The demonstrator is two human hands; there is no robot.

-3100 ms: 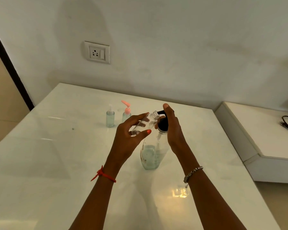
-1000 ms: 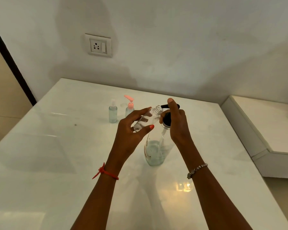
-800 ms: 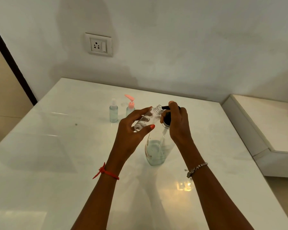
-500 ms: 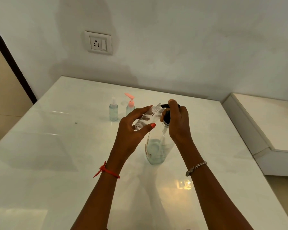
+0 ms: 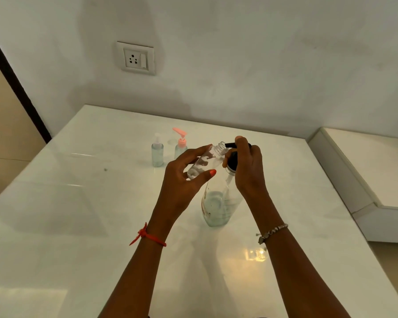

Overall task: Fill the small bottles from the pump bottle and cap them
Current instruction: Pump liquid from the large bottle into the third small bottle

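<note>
**Left hand (image 5: 184, 180) tips an open bottle to the spout**

Its fingers and thumb are curled round the small bottle (image 5: 202, 162), which I hold off the table (image 5: 78, 203), tilted so its uncapped mouth meets the black spout (image 5: 229, 145). The tilt should let the liquid run down the inside wall rather than miss the narrow neck.

My right hand (image 5: 248, 166) wraps the pump head (image 5: 233, 159), with the forefinger laid on top to press and the other fingers curled round the collar. That grip also steadies the pump bottle (image 5: 217, 206), which stands upright on the table just below both hands, roughly a third full.

I judge the small bottle nearly empty, so this one needs many more strokes. Whether the spout tip sits inside the mouth or only touches the rim, I cannot tell.

Well behind, side by side, stand a clear-capped bottle (image 5: 157, 153) and a pink-pump bottle (image 5: 180, 148). Both are closed and hold liquid, and I take it they were set back there so they don't get knocked.
</note>
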